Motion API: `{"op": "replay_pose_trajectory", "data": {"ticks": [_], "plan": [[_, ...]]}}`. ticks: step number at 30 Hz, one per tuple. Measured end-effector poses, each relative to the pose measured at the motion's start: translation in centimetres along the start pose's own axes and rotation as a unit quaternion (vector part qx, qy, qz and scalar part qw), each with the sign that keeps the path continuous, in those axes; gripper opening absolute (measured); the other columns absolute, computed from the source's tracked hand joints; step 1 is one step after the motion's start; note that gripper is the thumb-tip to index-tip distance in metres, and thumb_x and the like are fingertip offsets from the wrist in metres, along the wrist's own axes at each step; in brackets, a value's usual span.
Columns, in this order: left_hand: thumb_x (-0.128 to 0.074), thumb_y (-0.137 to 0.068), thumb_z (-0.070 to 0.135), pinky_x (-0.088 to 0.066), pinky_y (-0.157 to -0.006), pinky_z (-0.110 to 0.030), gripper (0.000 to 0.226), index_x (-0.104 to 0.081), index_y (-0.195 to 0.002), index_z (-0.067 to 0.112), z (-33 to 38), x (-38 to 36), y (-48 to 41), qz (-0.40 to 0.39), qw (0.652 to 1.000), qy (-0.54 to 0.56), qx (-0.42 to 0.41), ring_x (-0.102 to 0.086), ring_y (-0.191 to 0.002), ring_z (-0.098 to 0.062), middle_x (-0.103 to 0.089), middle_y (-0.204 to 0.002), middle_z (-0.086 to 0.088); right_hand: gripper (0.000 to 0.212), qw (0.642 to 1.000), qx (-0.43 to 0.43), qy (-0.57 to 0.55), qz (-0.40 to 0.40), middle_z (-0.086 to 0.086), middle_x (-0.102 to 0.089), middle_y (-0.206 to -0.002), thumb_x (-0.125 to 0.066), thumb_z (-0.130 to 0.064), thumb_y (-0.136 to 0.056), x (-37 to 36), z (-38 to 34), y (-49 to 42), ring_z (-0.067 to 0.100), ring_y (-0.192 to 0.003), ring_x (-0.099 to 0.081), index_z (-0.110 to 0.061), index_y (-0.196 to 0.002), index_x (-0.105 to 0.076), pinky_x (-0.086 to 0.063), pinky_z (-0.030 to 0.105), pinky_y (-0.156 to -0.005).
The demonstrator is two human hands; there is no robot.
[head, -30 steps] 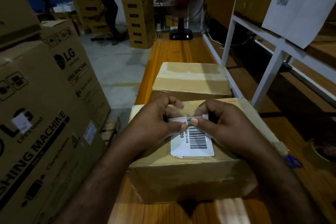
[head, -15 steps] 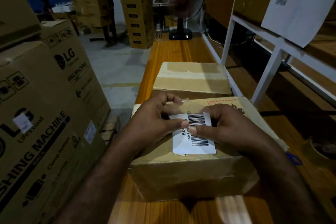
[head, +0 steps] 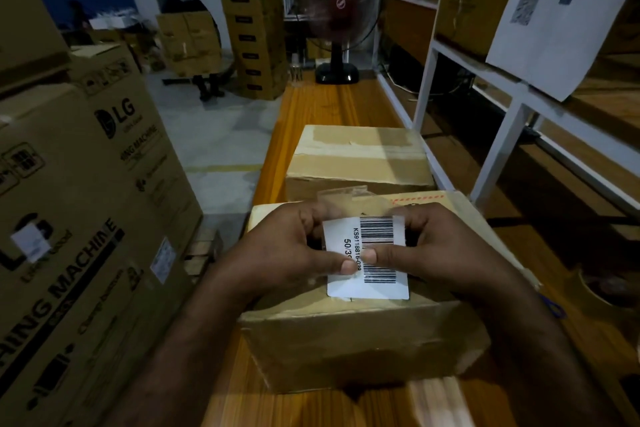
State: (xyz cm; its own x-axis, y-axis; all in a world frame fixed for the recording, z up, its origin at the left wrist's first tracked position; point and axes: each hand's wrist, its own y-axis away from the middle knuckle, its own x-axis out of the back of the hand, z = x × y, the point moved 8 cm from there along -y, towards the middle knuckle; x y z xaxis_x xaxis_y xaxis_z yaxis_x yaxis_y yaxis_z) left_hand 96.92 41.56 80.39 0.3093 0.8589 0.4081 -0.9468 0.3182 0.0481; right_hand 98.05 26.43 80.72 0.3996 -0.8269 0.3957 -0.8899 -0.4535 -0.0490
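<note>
A white barcode label (head: 367,255) lies on top of a cardboard box (head: 360,340) on the wooden bench in front of me. My left hand (head: 284,250) pinches the label's left edge, thumb on its face. My right hand (head: 436,246) pinches its right edge, thumb on the barcode. The label's far part is lifted off the box; its near edge lies on the box top. A strip of clear tape (head: 343,199) sticks up behind the label.
A second taped box (head: 356,159) stands just behind on the wooden bench (head: 311,104). Large LG cartons (head: 79,218) stack on the left. White shelving (head: 502,121) runs along the right, a tape roll (head: 609,288) beside it. A fan (head: 337,21) and a person carrying a box (head: 188,42) are far back.
Both hands have unfolded the label further, so more of its barcode and printed number show. In the background the person turned and now carries a box.
</note>
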Motion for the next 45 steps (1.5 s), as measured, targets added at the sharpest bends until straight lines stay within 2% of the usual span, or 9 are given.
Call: {"op": "replay_pose_trajectory", "data": {"ticks": [10, 16, 22, 27, 31, 34, 37, 42, 45], "plan": [[-0.081, -0.068, 0.003, -0.062, -0.074, -0.033, 0.041, -0.069, -0.106, 0.013, 0.2, 1.0, 0.7, 0.033, 0.994, 0.090, -0.047, -0.075, -0.091, -0.020, -0.077, -0.098, -0.006, 0.037, 0.999, 0.017, 0.014, -0.049, -0.012, -0.075, -0.102, -0.083, -0.024, -0.072, -0.4, -0.4, 0.1, 0.005, -0.093, -0.071, -0.029, -0.107, -0.072, -0.058, 0.026, -0.081], [-0.077, -0.067, 0.007, -0.062, -0.081, -0.038, 0.044, -0.067, -0.109, 0.009, 0.0, 1.3, 0.9, 0.038, 0.986, 0.156, -0.050, -0.074, -0.098, -0.024, -0.077, -0.103, -0.008, 0.024, 0.993, 0.043, 0.059, -0.089, -0.006, -0.076, -0.104, -0.078, -0.022, -0.079, -0.6, 0.0, 0.0, 0.010, -0.096, -0.071, -0.016, -0.102, -0.078, -0.059, 0.036, -0.083], [-0.077, -0.070, 0.014, -0.061, -0.083, -0.037, 0.048, -0.065, -0.116, 0.017, -0.2, 1.5, 0.3, 0.064, 0.987, 0.146, -0.032, -0.073, -0.101, -0.017, -0.076, -0.109, -0.001, 0.035, 0.998, 0.055, -0.010, -0.025, -0.004, -0.075, -0.111, -0.072, -0.025, -0.080, 0.1, 0.0, 0.2, 0.014, -0.103, -0.070, -0.014, -0.113, -0.074, -0.058, 0.041, -0.088], [-0.067, -0.088, 0.000, -0.061, -0.077, -0.032, 0.024, -0.070, -0.110, 0.011, 0.0, 1.3, -1.1, 0.088, 0.985, 0.151, -0.012, -0.075, -0.092, -0.018, -0.078, -0.102, -0.003, 0.023, 0.997, 0.013, 0.022, 0.074, -0.007, -0.077, -0.089, -0.070, -0.033, -0.085, 0.5, 0.0, 0.1, 0.007, -0.076, -0.071, -0.024, -0.105, -0.076, -0.056, 0.031, -0.063], [-0.068, -0.088, 0.002, -0.061, -0.080, -0.049, 0.021, -0.071, -0.107, 0.012, -1.4, 2.0, -3.1, 0.200, 0.961, 0.192, 0.000, -0.075, -0.090, -0.025, -0.077, -0.099, -0.006, 0.020, 0.971, 0.015, 0.168, 0.168, -0.013, -0.072, -0.090, -0.061, -0.049, -0.089, 1.4, -0.4, 0.9, 0.000, -0.083, -0.065, -0.035, -0.097, -0.073, -0.057, 0.033, -0.073], [-0.069, -0.089, 0.007, -0.060, -0.067, -0.039, 0.015, -0.071, -0.099, 0.017, -2.2, 2.7, -3.7, 0.264, 0.948, 0.176, -0.012, -0.073, -0.078, -0.023, -0.077, -0.095, -0.005, 0.049, 0.948, 0.022, 0.306, 0.080, -0.022, -0.064, -0.105, -0.042, -0.075, -0.082, -0.7, -1.0, 3.0, -0.007, -0.097, -0.055, -0.037, -0.087, -0.073, -0.052, 0.032, -0.084], [-0.068, -0.091, 0.011, -0.056, -0.056, -0.029, 0.012, -0.069, -0.100, 0.020, -2.8, 2.9, -3.5, 0.279, 0.945, 0.170, -0.018, -0.070, -0.072, -0.015, -0.077, -0.099, -0.004, 0.076, 0.919, 0.044, 0.391, 0.031, -0.021, -0.064, -0.118, -0.026, -0.086, -0.079, -3.2, -2.2, 5.1, -0.006, -0.107, -0.053, -0.032, -0.099, -0.075, -0.048, 0.030, -0.091], [-0.069, -0.082, 0.021, -0.062, -0.074, -0.051, 0.014, -0.071, -0.096, 0.021, -2.8, 2.8, -3.6, 0.254, 0.953, 0.167, -0.006, -0.074, -0.089, -0.024, -0.077, -0.101, -0.003, 0.082, 0.901, -0.009, 0.435, -0.003, -0.016, -0.041, -0.149, -0.011, -0.081, -0.083, -5.5, -2.5, 2.4, 0.007, -0.127, -0.045, -0.030, -0.130, -0.055, -0.032, 0.037, -0.111], [-0.067, -0.091, 0.010, -0.059, -0.059, -0.033, 0.012, -0.068, -0.091, 0.022, -2.9, 3.3, -3.6, 0.264, 0.951, 0.159, 0.000, -0.071, -0.077, -0.019, -0.076, -0.096, -0.004, 0.083, 0.884, -0.036, 0.466, -0.018, -0.014, -0.015, -0.163, -0.015, -0.078, -0.087, -6.9, -2.2, 1.3, 0.015, -0.146, -0.024, -0.028, -0.153, -0.028, -0.016, 0.045, -0.120]]}}
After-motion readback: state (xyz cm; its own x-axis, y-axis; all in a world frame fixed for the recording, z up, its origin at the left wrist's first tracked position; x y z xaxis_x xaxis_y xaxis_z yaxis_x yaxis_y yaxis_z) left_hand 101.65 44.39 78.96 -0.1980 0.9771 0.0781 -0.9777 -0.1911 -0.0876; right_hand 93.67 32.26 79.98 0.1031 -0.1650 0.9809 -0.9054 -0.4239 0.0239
